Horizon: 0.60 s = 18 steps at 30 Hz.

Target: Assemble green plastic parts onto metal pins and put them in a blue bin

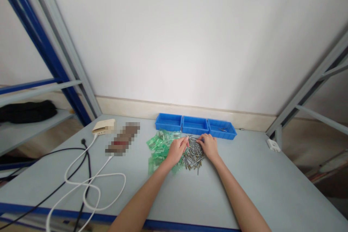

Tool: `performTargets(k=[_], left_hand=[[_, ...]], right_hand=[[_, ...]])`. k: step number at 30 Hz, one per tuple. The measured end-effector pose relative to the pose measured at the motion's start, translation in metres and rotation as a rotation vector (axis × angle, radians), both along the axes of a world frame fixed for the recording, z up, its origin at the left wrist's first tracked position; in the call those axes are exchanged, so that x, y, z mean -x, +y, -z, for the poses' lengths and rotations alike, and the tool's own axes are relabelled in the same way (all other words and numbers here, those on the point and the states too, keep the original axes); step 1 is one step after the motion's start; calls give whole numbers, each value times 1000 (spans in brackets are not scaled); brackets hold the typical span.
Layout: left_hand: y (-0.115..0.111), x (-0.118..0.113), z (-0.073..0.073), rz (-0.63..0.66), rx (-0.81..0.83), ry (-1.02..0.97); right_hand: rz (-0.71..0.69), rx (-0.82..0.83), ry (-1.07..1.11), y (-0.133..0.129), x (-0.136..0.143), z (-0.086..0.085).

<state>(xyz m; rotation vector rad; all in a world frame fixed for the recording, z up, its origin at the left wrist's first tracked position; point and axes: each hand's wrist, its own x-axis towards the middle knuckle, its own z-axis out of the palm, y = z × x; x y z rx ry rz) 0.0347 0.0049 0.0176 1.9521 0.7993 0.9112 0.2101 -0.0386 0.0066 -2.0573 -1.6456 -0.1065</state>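
Note:
A pile of thin metal screws or pins [193,157], some with brassy ends, lies on the table between my hands. My left hand [177,149] is closed in a pinch at the pile's left edge, over the green plastic bags [159,150]; what its fingertips hold is too small to make out. At the pile's upper right, my right hand [209,145] has its fingers curled together against the metal pieces. Whatever sits between those fingertips is hidden. Behind the hands stand a left blue bin [168,126], a middle blue bin [195,129] and a right blue bin [223,135].
A few metal pieces lie in the right bin. On the left are a cream box [104,125], a blurred-out object [123,139], white cables [100,174] and black cables [89,166]. A white adapter [273,145] sits far right. A wall closes off the table's back.

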Motion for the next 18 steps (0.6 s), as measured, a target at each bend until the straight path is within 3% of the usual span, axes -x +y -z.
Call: performTargets(k=[5,8,11,18], left_hand=[[0,1,-1,-97,-62,28],[0,1,0,-38,-93,44],[-1,1,0,54,-127,64],[-2,1,-4,21,-61,22]], right_hand=[[-120,-161,195,-7,-4,-9],[-274,-221,342,-10,-4,-14],[-336,-209,346,-13,2,-16],[-356,-134,328,-17,18,-17]])
